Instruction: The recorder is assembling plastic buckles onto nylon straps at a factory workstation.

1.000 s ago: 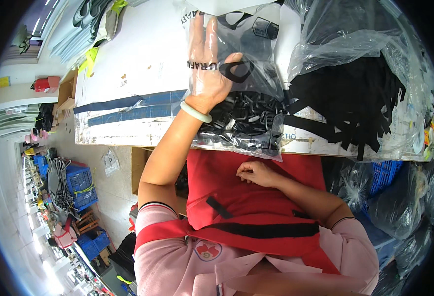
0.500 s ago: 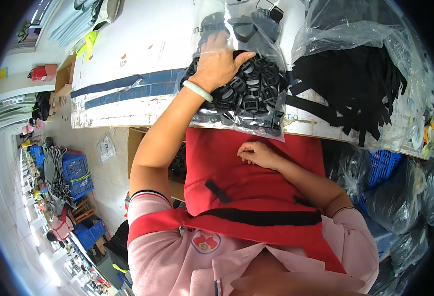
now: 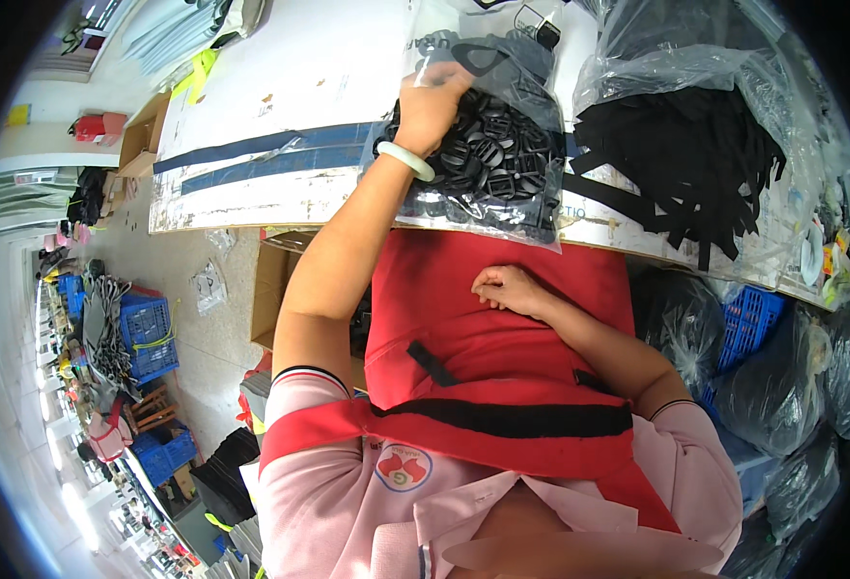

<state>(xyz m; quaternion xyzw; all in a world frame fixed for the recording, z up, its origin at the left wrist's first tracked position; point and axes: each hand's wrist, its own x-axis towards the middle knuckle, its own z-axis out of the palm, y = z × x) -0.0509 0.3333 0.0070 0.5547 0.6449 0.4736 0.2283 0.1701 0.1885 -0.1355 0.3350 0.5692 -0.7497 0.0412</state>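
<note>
A clear plastic bag point(image 3: 425, 207) full of black plastic buckles point(image 3: 502, 159) lies near the front edge of the white table. My left hand point(image 3: 431, 108), with a pale bangle on its wrist, is at the bag's left side among the buckles. Its fingers are drawn in, and film partly covers their tips, so what they hold cannot be made out. My right hand point(image 3: 508, 289) rests before my red apron point(image 3: 425, 289), below the table edge. Its fingers are loosely curled, with nothing visible in them.
To the right, black strap pieces point(image 3: 676, 159) lie heaped in another clear bag point(image 3: 782, 68). Dark blue strips point(image 3: 280, 164) run along the white table point(image 3: 299, 96) at left. A blue crate point(image 3: 753, 323) and filled plastic bags point(image 3: 782, 396) stand below at right.
My left hand has gone from spread over the buckles to fingers drawn together, shifting slightly right in the picture. My right hand stays at the apron, fingers still curled.
</note>
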